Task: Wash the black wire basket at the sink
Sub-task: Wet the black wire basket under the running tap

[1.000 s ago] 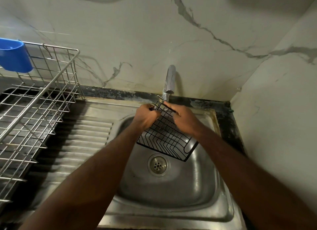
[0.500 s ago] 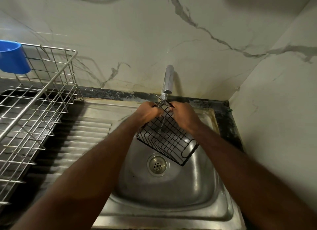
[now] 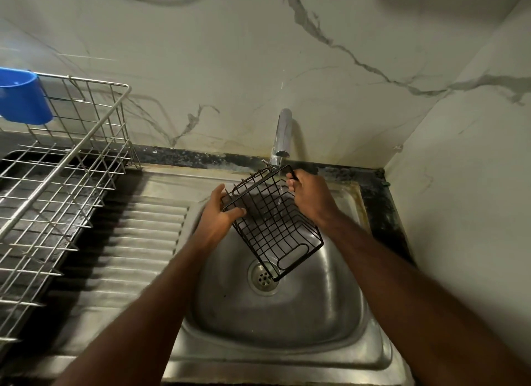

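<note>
Between the two hands we see the black wire basket, held tilted over the bowl of the steel sink. Its far end is raised just beneath the spout of the chrome tap, and its near end hangs lower, in front of the drain. We cannot tell whether that lower corner touches the bowl. The left hand grasps the basket's left rim, with the thumb laid across the wires on the near side and the fingers curled behind. The right hand clasps the far right corner of the rim, its fingers wrapped round the wire. A thin stream of water falls from the spout, just left of the right hand, and passes through the basket's mesh. Left of the left hand lies the ribbed drainboard. Farther left stands a steel dish rack, with a blue cup hung on its far rim. Beyond both hands rises a pale veined marble wall.
</note>
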`<state>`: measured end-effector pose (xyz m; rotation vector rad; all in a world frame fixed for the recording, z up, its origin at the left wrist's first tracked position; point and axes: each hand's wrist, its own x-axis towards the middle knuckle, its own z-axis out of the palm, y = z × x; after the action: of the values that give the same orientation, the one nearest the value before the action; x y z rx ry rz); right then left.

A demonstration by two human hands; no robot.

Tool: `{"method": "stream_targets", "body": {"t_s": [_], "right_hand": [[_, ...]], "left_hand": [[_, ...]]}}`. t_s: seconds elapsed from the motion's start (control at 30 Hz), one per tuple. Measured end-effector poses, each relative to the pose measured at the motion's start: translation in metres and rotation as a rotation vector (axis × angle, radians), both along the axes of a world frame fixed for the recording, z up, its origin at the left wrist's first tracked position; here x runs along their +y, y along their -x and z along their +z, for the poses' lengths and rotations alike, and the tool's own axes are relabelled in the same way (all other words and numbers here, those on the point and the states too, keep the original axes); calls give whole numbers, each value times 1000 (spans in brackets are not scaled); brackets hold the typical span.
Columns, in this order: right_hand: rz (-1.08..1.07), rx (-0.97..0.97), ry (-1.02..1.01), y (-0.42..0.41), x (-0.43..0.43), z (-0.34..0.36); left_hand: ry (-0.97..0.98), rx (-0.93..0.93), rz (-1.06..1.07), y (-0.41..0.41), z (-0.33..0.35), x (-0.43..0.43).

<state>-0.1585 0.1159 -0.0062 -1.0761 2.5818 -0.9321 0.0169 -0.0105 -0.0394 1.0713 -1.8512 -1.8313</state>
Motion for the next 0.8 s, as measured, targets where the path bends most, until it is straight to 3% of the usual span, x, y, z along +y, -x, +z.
{"method": "stream_targets", "body": {"t_s": [0.17,0.37,0.57,0.8], "right_hand": [[-6,-68,63,-1,-6,-5],[-24,-166,113,2,-8,-11],[-67,-11,107,-4,-11,23],[198,345,-143,-9,-13,31]], "left_hand": [[-163,71,100,3,-8,7],[-41,79,210,9,-1,11],[-27,74,313,23,7,11],[28,5,357,30,12,13]]}}
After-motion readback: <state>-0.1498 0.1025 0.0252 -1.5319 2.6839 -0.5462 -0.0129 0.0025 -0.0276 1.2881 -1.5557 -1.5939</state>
